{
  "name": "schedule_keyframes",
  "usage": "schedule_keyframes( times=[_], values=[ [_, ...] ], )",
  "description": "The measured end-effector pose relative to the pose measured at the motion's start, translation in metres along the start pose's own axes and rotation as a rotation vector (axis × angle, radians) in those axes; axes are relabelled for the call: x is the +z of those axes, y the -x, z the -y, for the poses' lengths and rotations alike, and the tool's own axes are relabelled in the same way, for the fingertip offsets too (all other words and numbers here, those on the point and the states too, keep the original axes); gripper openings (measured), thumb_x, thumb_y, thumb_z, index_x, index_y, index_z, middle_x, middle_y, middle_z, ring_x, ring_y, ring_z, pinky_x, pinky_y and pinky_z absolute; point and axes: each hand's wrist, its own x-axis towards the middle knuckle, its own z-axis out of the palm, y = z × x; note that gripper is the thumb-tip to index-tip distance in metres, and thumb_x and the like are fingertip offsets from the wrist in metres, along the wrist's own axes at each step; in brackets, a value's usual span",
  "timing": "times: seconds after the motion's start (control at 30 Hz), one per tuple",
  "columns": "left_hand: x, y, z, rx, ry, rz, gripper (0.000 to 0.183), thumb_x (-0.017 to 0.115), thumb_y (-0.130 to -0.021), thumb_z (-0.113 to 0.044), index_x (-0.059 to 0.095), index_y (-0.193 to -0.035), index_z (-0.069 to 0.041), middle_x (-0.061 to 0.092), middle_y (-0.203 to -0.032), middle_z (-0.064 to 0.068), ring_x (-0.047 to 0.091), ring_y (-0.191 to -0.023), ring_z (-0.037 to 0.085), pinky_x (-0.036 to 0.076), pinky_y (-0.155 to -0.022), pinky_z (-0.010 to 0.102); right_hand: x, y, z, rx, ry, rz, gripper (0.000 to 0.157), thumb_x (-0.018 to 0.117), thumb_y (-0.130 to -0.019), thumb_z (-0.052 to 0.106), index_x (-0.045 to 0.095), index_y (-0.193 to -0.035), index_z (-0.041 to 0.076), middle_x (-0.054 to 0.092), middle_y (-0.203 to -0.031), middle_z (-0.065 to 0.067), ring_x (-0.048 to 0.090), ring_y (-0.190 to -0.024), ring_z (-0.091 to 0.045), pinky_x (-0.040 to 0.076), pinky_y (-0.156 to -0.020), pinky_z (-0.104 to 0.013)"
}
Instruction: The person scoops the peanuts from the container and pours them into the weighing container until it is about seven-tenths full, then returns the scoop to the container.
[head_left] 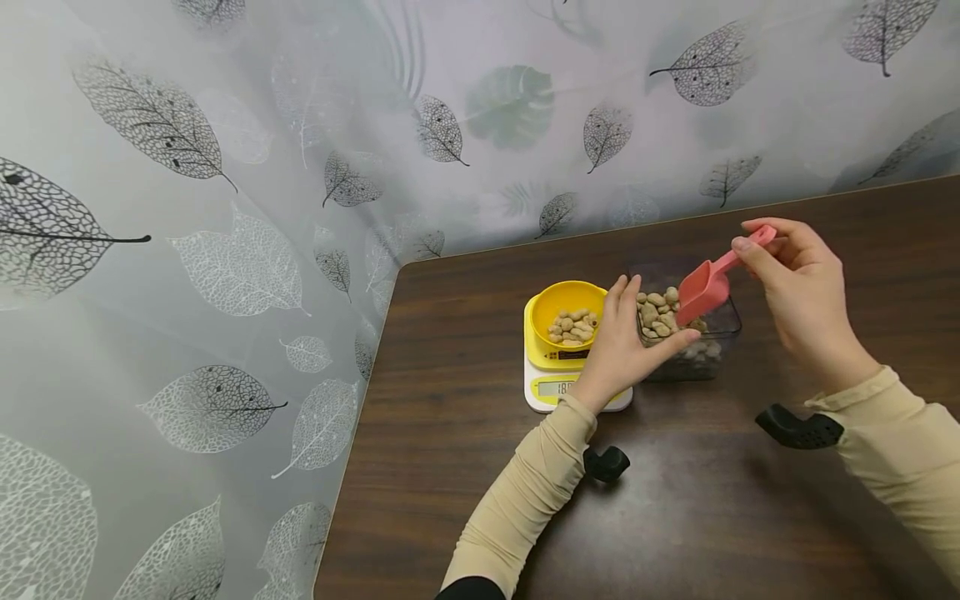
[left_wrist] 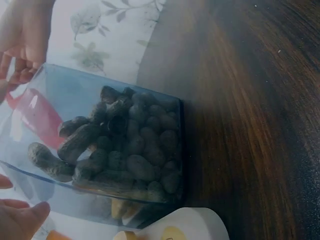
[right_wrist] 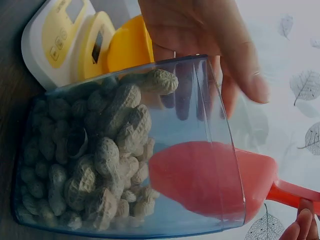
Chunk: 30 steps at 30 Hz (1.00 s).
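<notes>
My right hand (head_left: 810,292) pinches the handle of a pink scoop (head_left: 703,292) from above. The scoop's blade dips into a clear plastic container (right_wrist: 210,227) that is partly filled with unshelled peanuts (right_wrist: 117,150). At the container's left side, my left hand (head_left: 621,342) rests with fingers extended along the wall and thumb across the front rim. Just left of that hand, a yellow bowl (head_left: 568,292) holding several peanuts (head_left: 573,327) sits on a yellow and white kitchen scale (head_left: 536,387). The left hand partly covers the scale's display.
A dark wood-grain table (head_left: 442,400) carries everything. Behind and to the left stands a pale wall covering (head_left: 315,250) printed with leaves. Black wrist mounts (head_left: 606,464) hang below both sleeves.
</notes>
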Motion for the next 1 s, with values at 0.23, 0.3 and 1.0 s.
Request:
schedule_keyframes(
  times=[0.23, 0.3, 1.0],
  values=[
    [0.000, 0.001, 0.004, -0.010, -0.023, 0.037, 0.090, 0.061, -0.083, -0.053, 0.010, -0.151, -0.021, 0.008, -0.158, 0.003, 0.023, -0.143, 0.020, 0.035, -0.111, 0.038, 0.003, -0.002, 0.001, -0.014, 0.409, 0.023, 0.034, 0.063, -0.088, 0.015, 0.061, -0.122, 0.015, 0.055, -0.081, 0.013, 0.045, -0.072, -0.003, 0.035, -0.054, -0.012],
    [0.000, 0.001, 0.004, -0.018, -0.028, 0.048, 0.090, 0.060, -0.084, -0.053, 0.009, -0.151, -0.021, 0.007, -0.158, 0.003, 0.022, -0.144, 0.020, 0.034, -0.111, 0.039, 0.003, -0.001, 0.000, -0.012, 0.487, 0.030, 0.034, 0.063, -0.089, 0.018, 0.061, -0.123, 0.017, 0.054, -0.080, 0.016, 0.045, -0.071, -0.003, 0.035, -0.055, -0.011],
    [0.003, 0.002, 0.004, -0.036, -0.037, 0.078, 0.090, 0.055, -0.086, -0.055, 0.001, -0.151, -0.022, 0.008, -0.158, 0.003, 0.015, -0.146, 0.018, 0.030, -0.114, 0.040, -0.005, -0.001, -0.013, 0.019, 0.814, 0.230, 0.039, 0.050, -0.094, 0.040, 0.052, -0.122, 0.013, 0.050, -0.077, 0.015, 0.040, -0.065, -0.007, 0.033, -0.050, -0.024]
  ],
)
